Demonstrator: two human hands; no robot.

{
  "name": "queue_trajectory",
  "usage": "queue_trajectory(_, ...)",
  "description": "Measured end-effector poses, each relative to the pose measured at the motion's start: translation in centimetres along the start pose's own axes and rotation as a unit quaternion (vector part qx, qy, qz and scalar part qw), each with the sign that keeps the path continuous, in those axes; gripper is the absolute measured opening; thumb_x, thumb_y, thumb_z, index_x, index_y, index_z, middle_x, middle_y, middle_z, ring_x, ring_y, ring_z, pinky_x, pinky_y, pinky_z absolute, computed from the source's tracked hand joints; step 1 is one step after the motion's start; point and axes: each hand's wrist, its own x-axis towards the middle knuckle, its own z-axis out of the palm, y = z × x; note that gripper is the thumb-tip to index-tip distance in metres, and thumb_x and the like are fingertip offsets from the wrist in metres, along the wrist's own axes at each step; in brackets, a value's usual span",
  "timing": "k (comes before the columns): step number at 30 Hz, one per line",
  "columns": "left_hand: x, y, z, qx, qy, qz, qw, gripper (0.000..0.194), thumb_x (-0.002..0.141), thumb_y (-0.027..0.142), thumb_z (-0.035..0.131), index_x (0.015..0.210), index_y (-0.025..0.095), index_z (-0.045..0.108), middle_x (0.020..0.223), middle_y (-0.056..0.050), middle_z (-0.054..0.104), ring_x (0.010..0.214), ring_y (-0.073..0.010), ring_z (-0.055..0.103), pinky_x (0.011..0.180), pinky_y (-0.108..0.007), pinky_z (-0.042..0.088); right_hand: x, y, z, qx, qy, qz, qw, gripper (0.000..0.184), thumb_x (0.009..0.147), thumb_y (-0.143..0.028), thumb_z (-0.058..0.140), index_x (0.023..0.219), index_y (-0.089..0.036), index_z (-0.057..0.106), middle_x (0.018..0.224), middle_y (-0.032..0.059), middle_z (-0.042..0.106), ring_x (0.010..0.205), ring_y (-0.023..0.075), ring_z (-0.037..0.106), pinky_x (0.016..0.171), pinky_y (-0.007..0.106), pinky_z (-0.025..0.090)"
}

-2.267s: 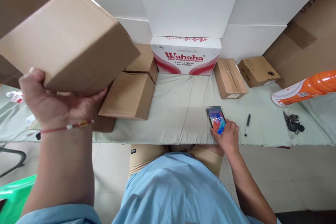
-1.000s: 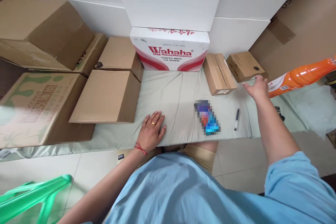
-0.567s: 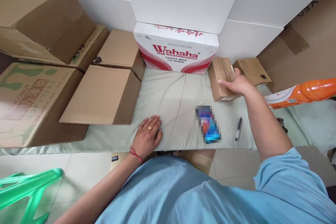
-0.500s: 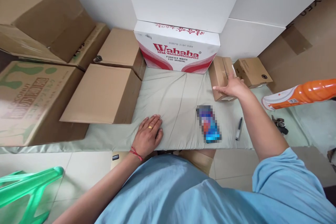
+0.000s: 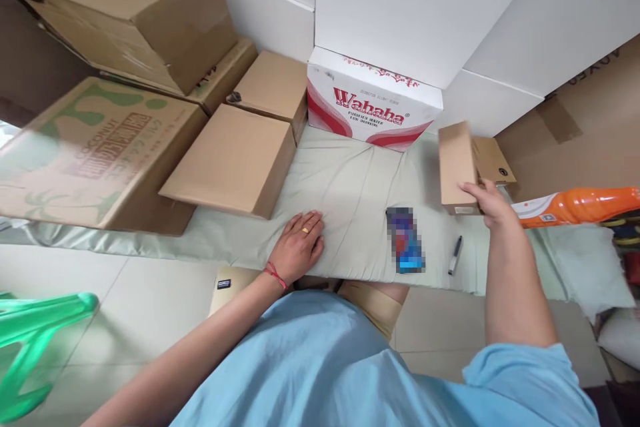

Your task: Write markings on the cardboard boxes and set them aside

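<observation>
A small brown cardboard box [image 5: 456, 160] is tilted up in the grasp of my right hand [image 5: 493, 203]. The thumb presses its near side, while the other fingers are hidden behind it. Just behind it, a second small cardboard box [image 5: 493, 159] is partly covered. My left hand [image 5: 301, 243], with a ring on one finger, lies flat on the cloth-covered table [image 5: 345, 207] near the front edge. A phone [image 5: 405, 240] with a blurred-out screen and a pen [image 5: 455, 255] lie between my two hands.
A white and red Wahaha carton [image 5: 373, 103] stands against the wall. Several brown boxes, among them a coconut carton [image 5: 95, 153] and a plain box [image 5: 235, 160], fill the left side. An orange bottle [image 5: 580, 208] is beside my right wrist. A green stool [image 5: 45, 327] stands on the floor.
My right hand has taken hold of the small cardboard box and tilted it up off the table, slightly to the right. My left hand stays flat. The camera view has shifted.
</observation>
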Motion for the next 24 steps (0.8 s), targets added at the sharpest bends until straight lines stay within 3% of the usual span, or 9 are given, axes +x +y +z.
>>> queue_trajectory(4, 0.0, -0.2, 0.3, -0.009, 0.015, 0.002, 1.0, 0.037, 0.104, 0.026, 0.053, 0.131, 0.018, 0.077, 0.151, -0.018, 0.071, 0.147, -0.035, 0.064, 0.129, -0.06, 0.048, -8.8, 0.0, -1.9, 0.225, -0.019, 0.062, 0.972, 0.07, 0.081, -0.076, 0.062, 0.138, -0.035, 0.068, 0.137, 0.0154, 0.076, 0.134, 0.0439, 0.069, 0.09, 0.063, 0.063)
queue_trajectory(7, -0.1, -0.6, 0.6, -0.032, 0.05, -0.006, 0.998, 0.033, 0.104, 0.027, 0.055, 0.128, 0.018, 0.076, 0.148, -0.018, 0.072, 0.144, -0.0351, 0.066, 0.125, -0.058, 0.053, -15.6, 0.7, 0.1, 0.307, -0.07, 0.087, 0.945, 0.083, 0.077, -0.095, 0.052, 0.132, -0.036, 0.073, 0.123, 0.0157, 0.081, 0.131, 0.0482, 0.069, 0.097, 0.074, 0.059)
queue_trajectory(9, -0.3, -0.9, 0.7, -0.054, 0.089, -0.023, 0.994, 0.031, 0.102, 0.026, 0.057, 0.127, 0.018, 0.073, 0.144, -0.018, 0.073, 0.141, -0.0345, 0.067, 0.123, -0.056, 0.056, -18.7, 1.0, 2.7, 0.297, -0.116, 0.094, 0.943, 0.084, 0.071, -0.097, 0.059, 0.115, -0.029, 0.079, 0.103, 0.0167, 0.083, 0.119, 0.0476, 0.075, 0.096, 0.07, 0.06)
queue_trajectory(11, -0.5, -1.2, 0.6, -0.078, 0.135, -0.055, 0.986, 0.033, 0.1, 0.023, 0.058, 0.13, 0.018, 0.069, 0.143, -0.018, 0.072, 0.139, -0.0338, 0.067, 0.12, -0.056, 0.058, -20.4, 0.5, 5.5, 0.291, -0.218, 0.103, 0.926, 0.078, 0.065, -0.09, 0.073, 0.106, -0.025, 0.081, 0.094, 0.0156, 0.084, 0.113, 0.0451, 0.078, 0.094, 0.063, 0.063)
queue_trajectory(14, -0.8, -1.6, 0.4, -0.123, 0.191, -0.123, 0.966, 0.05, 0.095, 0.018, 0.056, 0.145, 0.016, 0.059, 0.15, -0.02, 0.064, 0.14, -0.033, 0.065, 0.11, -0.053, 0.065, -20.4, -1.6, 8.5, 0.297, -0.387, 0.115, 0.865, 0.077, 0.064, -0.083, 0.083, 0.11, -0.021, 0.082, 0.1, 0.0146, 0.085, 0.112, 0.0413, 0.08, 0.09, 0.054, 0.066)
queue_trajectory(16, -0.9, -1.8, 0.4, -0.146, 0.198, -0.155, 0.957, 0.066, 0.091, 0.014, 0.055, 0.157, 0.017, 0.05, 0.158, -0.02, 0.059, 0.147, -0.0333, 0.061, 0.112, -0.053, 0.065, -19.5, -3.2, 9.6, 0.283, -0.428, 0.103, 0.852, 0.078, 0.067, -0.08, 0.086, 0.118, -0.021, 0.082, 0.109, 0.014, 0.085, 0.115, 0.0386, 0.079, 0.092, 0.051, 0.066)
queue_trajectory(18, -0.9, -2.0, 0.3, -0.15, 0.19, -0.168, 0.956, 0.081, 0.088, 0.013, 0.056, 0.167, 0.019, 0.041, 0.165, -0.018, 0.054, 0.156, -0.0343, 0.053, 0.123, -0.056, 0.057, -18.6, -4.3, 10.3, 0.257, -0.378, 0.078, 0.886, 0.074, 0.071, -0.076, 0.088, 0.121, -0.023, 0.081, 0.117, 0.0128, 0.085, 0.118, 0.0358, 0.078, 0.098, 0.05, 0.064)
queue_trajectory(21, -0.8, -2.4, 0.1, -0.152, 0.172, -0.172, 0.958, 0.097, 0.083, 0.012, 0.059, 0.175, 0.02, 0.028, 0.175, -0.016, 0.045, 0.164, -0.0355, 0.044, 0.137, -0.057, 0.041, -18.6, -4.5, 10.7, 0.243, -0.224, 0.049, 0.943, 0.066, 0.074, -0.073, 0.088, 0.118, -0.025, 0.079, 0.13, 0.012, 0.081, 0.126, 0.0327, 0.074, 0.109, 0.052, 0.06)
queue_trajectory(24, -0.8, -2.8, -0.1, -0.181, 0.143, -0.168, 0.959, 0.107, 0.079, 0.011, 0.059, 0.179, 0.019, 0.019, 0.181, -0.014, 0.038, 0.168, -0.0355, 0.038, 0.141, -0.056, 0.033, -20.8, -3.4, 10.5, 0.283, -0.109, 0.043, 0.952, 0.055, 0.084, -0.065, 0.084, 0.121, -0.025, 0.075, 0.137, 0.0125, 0.077, 0.128, 0.0289, 0.072, 0.112, 0.051, 0.058)
